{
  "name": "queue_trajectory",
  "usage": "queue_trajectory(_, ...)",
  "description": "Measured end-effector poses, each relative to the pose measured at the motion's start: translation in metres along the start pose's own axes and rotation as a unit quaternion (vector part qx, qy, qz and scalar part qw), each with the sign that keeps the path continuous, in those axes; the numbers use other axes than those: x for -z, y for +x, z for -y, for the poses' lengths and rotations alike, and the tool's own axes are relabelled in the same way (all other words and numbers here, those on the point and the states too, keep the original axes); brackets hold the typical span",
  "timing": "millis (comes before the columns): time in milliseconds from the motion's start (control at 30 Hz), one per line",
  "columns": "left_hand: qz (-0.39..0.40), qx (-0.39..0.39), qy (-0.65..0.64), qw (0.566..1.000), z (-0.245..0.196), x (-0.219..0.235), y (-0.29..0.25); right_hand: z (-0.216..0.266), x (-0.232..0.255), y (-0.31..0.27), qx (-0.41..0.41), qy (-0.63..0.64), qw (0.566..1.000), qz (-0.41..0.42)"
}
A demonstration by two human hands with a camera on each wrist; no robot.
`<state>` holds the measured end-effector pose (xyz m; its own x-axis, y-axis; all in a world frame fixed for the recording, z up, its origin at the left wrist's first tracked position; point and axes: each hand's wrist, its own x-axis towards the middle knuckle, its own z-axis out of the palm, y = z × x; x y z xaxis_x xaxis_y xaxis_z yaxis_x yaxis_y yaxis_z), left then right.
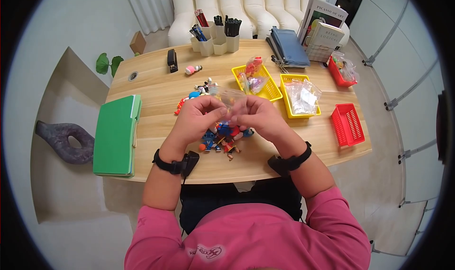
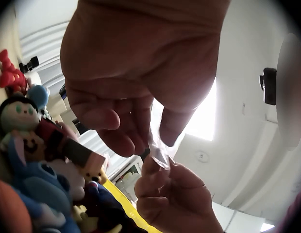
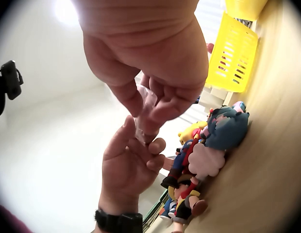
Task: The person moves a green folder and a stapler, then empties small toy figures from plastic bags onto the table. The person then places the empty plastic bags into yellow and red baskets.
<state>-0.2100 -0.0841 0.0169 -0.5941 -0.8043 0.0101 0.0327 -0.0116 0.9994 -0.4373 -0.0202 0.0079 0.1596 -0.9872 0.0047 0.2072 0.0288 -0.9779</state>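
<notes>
A clear plastic bag (image 1: 231, 97) is held up between both hands over the table. The left hand (image 1: 201, 118) pinches one side of it between thumb and fingers, and the right hand (image 1: 261, 117) pinches the other side close by. In the left wrist view the bag (image 2: 158, 141) looks crumpled and thin between the fingertips. Below the hands lies a pile of small toy figures, among them a blue long-eared figure (image 2: 41, 182), a figure with a black cap (image 2: 20, 116) and a capped figure in red and yellow (image 3: 183, 191). The hands hide part of this pile.
Right of the pile stand a yellow basket (image 1: 272, 93) with bagged toys and another yellow basket (image 1: 284, 104) with clear bags. Two red baskets (image 1: 337, 128) sit farther right. A green folder (image 1: 113, 137), stapler (image 1: 172, 61), pen holder (image 1: 206, 48) and books (image 1: 322, 37) line the edges.
</notes>
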Motion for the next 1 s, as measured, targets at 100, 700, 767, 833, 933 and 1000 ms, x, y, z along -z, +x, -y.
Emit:
queue_trajectory(100,0.050,-0.030,0.020,0.998,0.006,0.008,0.001,0.005,-0.013,-0.004,-0.010,0.047,0.998,0.046)
queue_trajectory(700,0.019,0.009,-0.031,0.999,-0.010,-0.002,-0.001,0.012,0.019,0.003,0.104,0.113,0.974,-0.164)
queue_trajectory(767,0.023,0.007,-0.031,0.999,-0.016,-0.010,-0.006,0.010,0.016,0.003,0.077,0.068,0.982,-0.158)
queue_trajectory(833,0.045,-0.023,0.019,0.999,-0.013,-0.015,-0.007,0.007,0.015,0.003,0.065,0.058,0.986,-0.139)
queue_trajectory(933,0.031,-0.026,0.048,0.998,-0.005,-0.002,-0.004,0.013,0.013,0.000,0.054,0.071,0.995,-0.048)
queue_trajectory(1000,-0.013,-0.027,0.007,1.000,-0.003,-0.002,-0.002,0.012,0.019,0.004,0.046,0.044,0.996,-0.063)
